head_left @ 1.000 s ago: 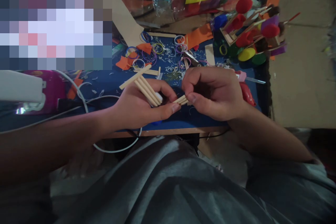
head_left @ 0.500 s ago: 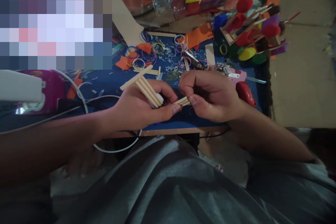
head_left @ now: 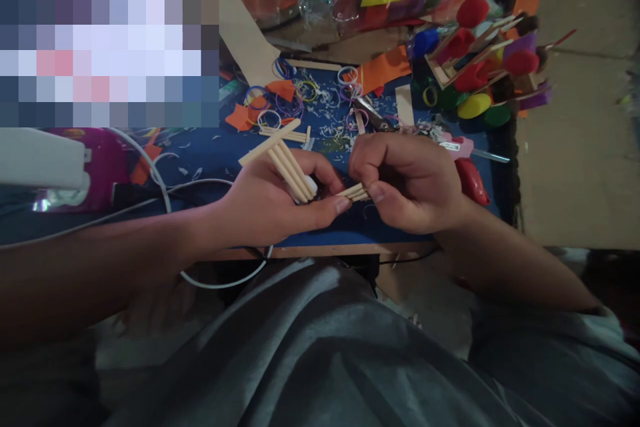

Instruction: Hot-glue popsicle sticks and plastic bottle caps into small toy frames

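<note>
Close to the table's front edge, my left hand is closed, its thumb and forefinger pinching one end of a few short wooden sticks. The thumb and fingertips of my right hand grip the other end of the same sticks. Across my left palm lies a piece made of wooden sticks: several lie side by side, with a flat craft stick across their upper end. Part of a small white thing shows beside that piece, its kind hidden by the fingers.
Rubber bands, orange paper scraps and white shavings litter the blue tabletop. Scissors lie behind my right hand, a pink glue gun beside it. A stick model with coloured discs stands right. A white cable loops at left.
Both hands keep their hold on the short sticks, which show slightly more between the fingertips. My right hand has shifted only a little, and the whole view has moved slightly.
</note>
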{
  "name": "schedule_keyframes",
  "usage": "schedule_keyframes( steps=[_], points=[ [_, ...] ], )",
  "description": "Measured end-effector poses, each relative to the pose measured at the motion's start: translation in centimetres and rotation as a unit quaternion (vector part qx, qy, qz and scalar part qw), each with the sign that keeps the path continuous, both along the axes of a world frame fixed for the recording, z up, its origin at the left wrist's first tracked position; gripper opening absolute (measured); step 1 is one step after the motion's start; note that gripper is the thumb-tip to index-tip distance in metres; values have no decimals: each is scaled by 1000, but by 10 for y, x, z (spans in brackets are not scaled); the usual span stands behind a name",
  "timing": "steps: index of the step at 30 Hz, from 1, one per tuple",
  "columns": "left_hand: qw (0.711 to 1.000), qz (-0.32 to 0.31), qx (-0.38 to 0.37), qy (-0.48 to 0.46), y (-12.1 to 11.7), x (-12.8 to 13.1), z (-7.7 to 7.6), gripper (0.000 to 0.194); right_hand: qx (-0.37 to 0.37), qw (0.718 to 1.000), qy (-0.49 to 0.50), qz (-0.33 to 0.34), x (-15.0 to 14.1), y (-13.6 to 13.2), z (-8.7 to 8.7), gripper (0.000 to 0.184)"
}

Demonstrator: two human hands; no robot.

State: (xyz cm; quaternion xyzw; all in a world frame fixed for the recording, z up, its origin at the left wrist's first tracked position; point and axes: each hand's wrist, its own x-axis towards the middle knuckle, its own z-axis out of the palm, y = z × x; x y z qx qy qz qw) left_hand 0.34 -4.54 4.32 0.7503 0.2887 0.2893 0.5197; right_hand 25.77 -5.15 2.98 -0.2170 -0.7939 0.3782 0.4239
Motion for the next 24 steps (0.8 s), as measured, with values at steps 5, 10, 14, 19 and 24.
schedule_keyframes(
  steps=[5, 10, 14, 19, 24],
  points=[
    [1000, 2, 12, 7, -1, -1, 1, 16, -7, 1000, -1, 3, 0, -2, 1, 20],
    [999, 9, 9, 30, -2, -2, 4, 14, -9, 1000, -3, 2, 0, -2, 2, 21],
    [999, 12, 16, 34, -3, -1, 4, 14, -9, 1000, 3, 3, -1, -2, 1, 20],
    [999, 12, 15, 33, -4, -1, 3, 13, -19, 1000, 3, -2, -1, -3, 1, 26],
    [1000, 7, -3, 30, -2, -1, 2, 14, -11, 1000, 7, 11, -1, -2, 4, 24]
  ],
)
